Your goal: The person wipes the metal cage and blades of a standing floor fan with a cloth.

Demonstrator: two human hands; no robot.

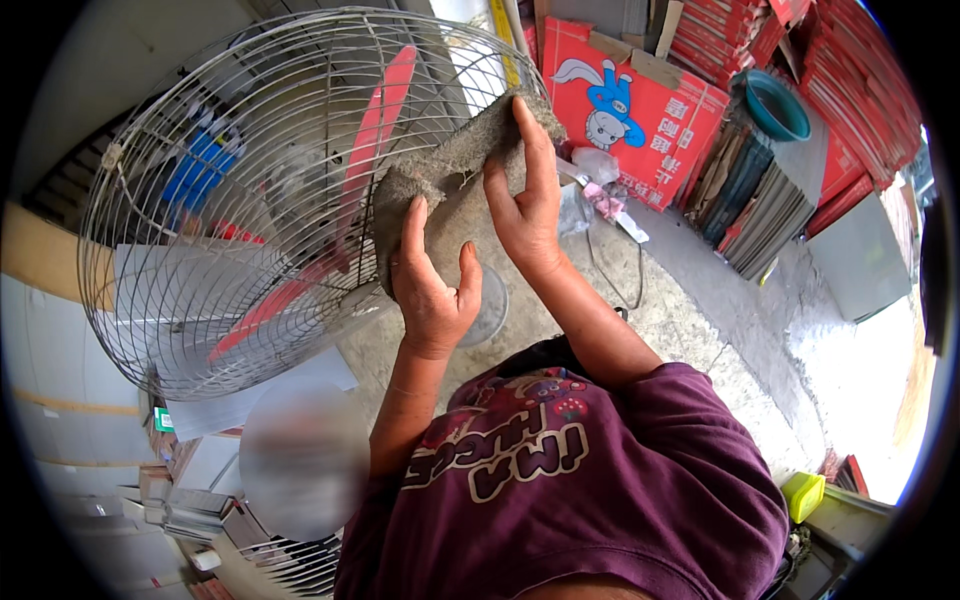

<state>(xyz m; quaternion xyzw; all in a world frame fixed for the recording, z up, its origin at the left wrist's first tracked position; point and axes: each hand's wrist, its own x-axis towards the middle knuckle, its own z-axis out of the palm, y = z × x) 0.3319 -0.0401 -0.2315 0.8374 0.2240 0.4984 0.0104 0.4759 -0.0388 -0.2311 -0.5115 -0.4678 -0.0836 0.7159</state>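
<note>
A rough, dusty grey cloth [465,215] lies bunched at the right side of a large fan's wire guard [215,80]. My left hand [432,300] grips the cloth's lower left part, thumb apart and fingertips on its front. Higher and to the right, my right hand [527,205] holds the cloth with its index finger stretched up to the top edge. Inside the guard, red fan blades [370,150] show between the wires. The cloth hides part of the guard's rim, and the fingers behind it are out of sight.
Red cardboard [690,130] with a cartoon figure leans at the back right. Near it are a teal basin [777,106] and stacked flat boards [765,215]. A dark cord [640,275] lies on the concrete floor [690,330]. A yellow-green container [803,495] sits at lower right.
</note>
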